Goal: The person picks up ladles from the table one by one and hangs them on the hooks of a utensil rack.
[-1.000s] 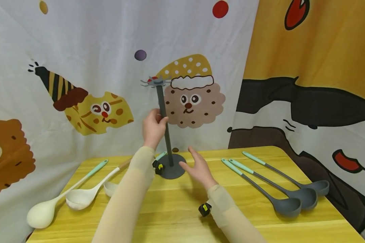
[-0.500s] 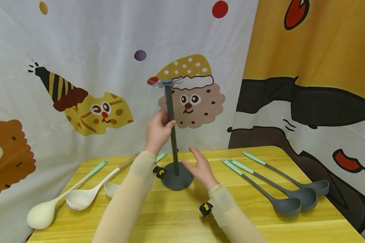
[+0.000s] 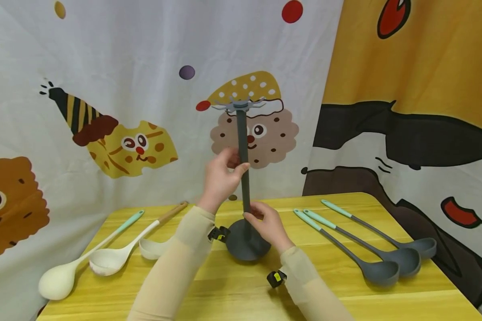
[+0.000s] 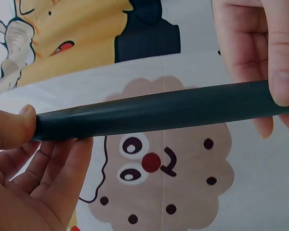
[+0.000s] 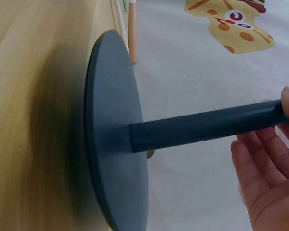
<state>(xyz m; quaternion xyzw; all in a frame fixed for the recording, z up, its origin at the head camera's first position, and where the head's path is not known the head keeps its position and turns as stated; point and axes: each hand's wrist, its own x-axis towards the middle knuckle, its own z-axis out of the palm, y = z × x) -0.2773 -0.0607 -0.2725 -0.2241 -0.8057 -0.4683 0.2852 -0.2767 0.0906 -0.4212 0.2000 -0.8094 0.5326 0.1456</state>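
Note:
A dark grey utensil stand [image 3: 244, 142] with a ring of hooks [image 3: 240, 106] on top and a round base [image 3: 247, 245] stands between my hands in the head view. My left hand [image 3: 223, 180] pinches the pole at mid-height, thumb in front. Lower down, my right hand [image 3: 268, 225] holds the pole just above the base. Both hands show on the pole [image 4: 154, 111] in the left wrist view. In the right wrist view the base [image 5: 116, 134] appears raised off the wooden table, with a shadow beside it.
Three dark grey ladles [image 3: 379, 272] with mint handles lie on the right of the table [image 3: 225, 298]. To the left lie a cream ladle [image 3: 58, 281], a white ladle [image 3: 108, 261] with a wooden handle, and another white ladle [image 3: 152, 248] partly hidden by my left arm. A printed curtain hangs behind.
The stand has moved right and toward me, carried by my left hand. My right hand, apart from the pole one second ago, now grips its lower part.

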